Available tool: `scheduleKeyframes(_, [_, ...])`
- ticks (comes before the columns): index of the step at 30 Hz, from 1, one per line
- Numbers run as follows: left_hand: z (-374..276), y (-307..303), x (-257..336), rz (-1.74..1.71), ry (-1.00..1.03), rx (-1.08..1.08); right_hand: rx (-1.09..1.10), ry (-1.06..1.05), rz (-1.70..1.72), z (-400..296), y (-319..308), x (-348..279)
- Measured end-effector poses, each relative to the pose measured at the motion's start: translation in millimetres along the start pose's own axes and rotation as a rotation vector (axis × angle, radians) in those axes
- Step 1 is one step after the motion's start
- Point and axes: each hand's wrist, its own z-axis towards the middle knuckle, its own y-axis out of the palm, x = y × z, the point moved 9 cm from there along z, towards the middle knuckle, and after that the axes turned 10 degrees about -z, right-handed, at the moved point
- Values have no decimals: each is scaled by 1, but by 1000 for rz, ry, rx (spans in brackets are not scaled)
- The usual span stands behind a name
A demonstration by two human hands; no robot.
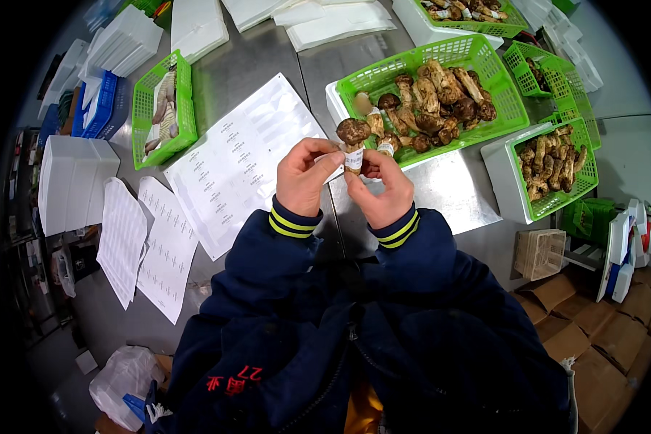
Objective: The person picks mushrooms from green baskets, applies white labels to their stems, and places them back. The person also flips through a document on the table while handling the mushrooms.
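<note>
Before my chest, both hands are at a brown-capped mushroom [353, 131], held upright with its cap away from me. A white printed label [353, 159] wraps around its stem. The fingers of my left hand [305, 182] pinch a white end of the label at the stem's left side. My right hand [385, 190] grips the lower stem between thumb and fingers. Just beyond is a green plastic basket [502, 89] of mushrooms, a few with white bands on their stems. Under and left of my left hand lies a sheet of printed labels [238, 163].
A smaller green basket [186, 103] with banded mushrooms stands left. Another mushroom basket [591, 176] is at right, by a white foam box [502, 179]. Loose printed sheets [165, 244] lie near the left edge. White foam pieces [76, 179] are stacked beyond them. Cardboard boxes [591, 374] lie lower right.
</note>
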Motion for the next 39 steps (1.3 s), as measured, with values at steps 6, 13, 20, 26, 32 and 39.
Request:
scheduleKeyframes(6, [0, 7, 13, 151, 100, -31, 6, 94, 154, -1, 4, 13])
scheduleKeyframes(13, [0, 5, 14, 234, 56, -42, -46, 148, 270, -1, 8, 14])
scheduleKeyframes(20, [14, 0, -6, 119, -214, -168, -196, 78, 261, 1, 10, 14])
scheduleKeyframes(26, [12, 7, -5, 259, -414, -306, -287, -53, 79, 1, 7, 11])
scheduleKeyframes(32, [12, 9, 1, 372, -300, -250, -264, -85, 2, 3, 5, 8])
scheduleKeyframes(39, [-2, 23, 33, 832, 255, -44, -266, -21, 126, -2, 9, 22])
